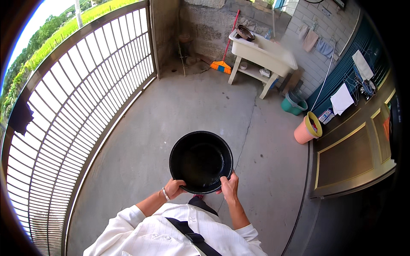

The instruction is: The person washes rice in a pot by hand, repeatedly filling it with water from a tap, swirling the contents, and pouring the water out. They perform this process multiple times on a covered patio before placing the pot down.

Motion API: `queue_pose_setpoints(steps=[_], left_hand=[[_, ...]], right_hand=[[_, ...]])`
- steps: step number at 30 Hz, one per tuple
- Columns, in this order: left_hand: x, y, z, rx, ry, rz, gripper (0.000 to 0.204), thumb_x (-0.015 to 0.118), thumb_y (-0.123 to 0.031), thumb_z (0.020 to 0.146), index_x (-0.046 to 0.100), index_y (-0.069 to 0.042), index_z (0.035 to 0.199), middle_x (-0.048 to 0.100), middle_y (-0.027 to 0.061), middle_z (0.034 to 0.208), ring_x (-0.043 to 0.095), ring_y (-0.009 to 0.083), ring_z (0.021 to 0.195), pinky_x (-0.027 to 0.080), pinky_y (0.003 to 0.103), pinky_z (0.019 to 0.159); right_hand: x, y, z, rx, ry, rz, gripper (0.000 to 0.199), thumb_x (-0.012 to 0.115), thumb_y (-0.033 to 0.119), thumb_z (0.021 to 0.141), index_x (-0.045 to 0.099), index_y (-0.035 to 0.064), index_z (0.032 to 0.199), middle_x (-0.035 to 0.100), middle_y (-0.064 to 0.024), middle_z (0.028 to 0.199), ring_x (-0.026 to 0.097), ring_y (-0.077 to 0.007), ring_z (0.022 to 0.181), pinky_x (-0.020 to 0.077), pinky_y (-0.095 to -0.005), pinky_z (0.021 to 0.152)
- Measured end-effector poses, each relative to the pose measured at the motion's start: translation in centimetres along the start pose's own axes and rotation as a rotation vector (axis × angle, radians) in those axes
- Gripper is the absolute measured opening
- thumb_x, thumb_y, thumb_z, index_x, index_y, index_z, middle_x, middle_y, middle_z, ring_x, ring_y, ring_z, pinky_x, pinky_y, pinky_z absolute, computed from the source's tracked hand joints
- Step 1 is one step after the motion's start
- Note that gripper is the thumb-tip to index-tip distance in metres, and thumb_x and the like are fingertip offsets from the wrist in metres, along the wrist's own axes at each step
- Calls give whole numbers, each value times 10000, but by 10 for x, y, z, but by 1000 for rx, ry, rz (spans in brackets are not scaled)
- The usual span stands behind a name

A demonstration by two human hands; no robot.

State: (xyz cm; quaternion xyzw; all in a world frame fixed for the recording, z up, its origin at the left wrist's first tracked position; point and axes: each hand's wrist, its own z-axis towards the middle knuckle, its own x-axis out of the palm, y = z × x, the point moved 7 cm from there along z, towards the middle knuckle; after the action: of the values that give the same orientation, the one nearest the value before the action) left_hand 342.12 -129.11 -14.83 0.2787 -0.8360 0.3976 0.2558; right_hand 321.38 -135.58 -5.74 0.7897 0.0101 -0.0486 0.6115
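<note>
Left hand (174, 187) and right hand (229, 186) each close their grip on the near rim of a round black pot (200, 161) — held over the concrete floor (171, 111), metal railing (85, 85) leftward — with a pink bucket (304, 131) by the brown door (352, 158) at right.

**Black pot held over the concrete floor**

A round black pot (200, 161) is held in front of the body, mouth turned up toward the camera. Its inside is dark, smooth and slightly glossy, and nothing can be made out in it. The near rim is gripped at two points, lower left and lower right. The pot is raised above the grey concrete floor (171, 106).
</note>
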Motion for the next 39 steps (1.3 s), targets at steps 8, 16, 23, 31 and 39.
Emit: queue_pose_setpoints(steps=[8, 16, 23, 31, 39], left_hand=[[47, -94, 99, 57, -59, -31, 312, 415, 114, 758, 504, 89, 1055, 576, 195, 999, 624, 315, 828, 549, 418, 725], [63, -155, 217, -104, 39, -13, 264, 426, 102, 764, 501, 116, 1016, 571, 221, 992, 620, 330, 831, 546, 428, 738], [86, -194, 305, -288, 197, 45, 291, 441, 109, 739, 496, 133, 1023, 550, 252, 1032, 609, 375, 845, 542, 455, 753], [94, -198, 357, -491, 264, 167, 341, 409, 34, 766, 460, 129, 1090, 524, 235, 1113, 551, 346, 1024, 451, 470, 925], [151, -172, 343, -659, 353, 275, 377, 385, 45, 766, 427, 141, 1129, 506, 248, 1139, 544, 367, 1028, 443, 476, 939]], right_hand=[[20, 51, 143, -3, 115, 8, 365, 448, 35, 749, 509, -5, 1107, 567, -70, 771, 534, -148, 451, 468, -273, 298], [20, 54, 245, 22, 28, -31, 545, 497, 78, 775, 390, 66, 1309, 568, -102, 818, 577, -190, 479, 516, -289, 351], [10, 90, 281, -54, -263, -242, 551, 564, 153, 786, 396, 42, 1299, 578, -94, 779, 571, -192, 600, 520, -337, 509], [31, 120, 274, -342, -243, -715, 867, 732, 384, 691, 292, 146, 1400, 218, -352, 1371, 325, -454, 1213, 293, -470, 1001], [4, 74, 257, -356, -438, -679, 476, 868, 158, 467, 548, 43, 799, 107, -389, 1382, 162, -503, 1299, 267, -463, 1053]])
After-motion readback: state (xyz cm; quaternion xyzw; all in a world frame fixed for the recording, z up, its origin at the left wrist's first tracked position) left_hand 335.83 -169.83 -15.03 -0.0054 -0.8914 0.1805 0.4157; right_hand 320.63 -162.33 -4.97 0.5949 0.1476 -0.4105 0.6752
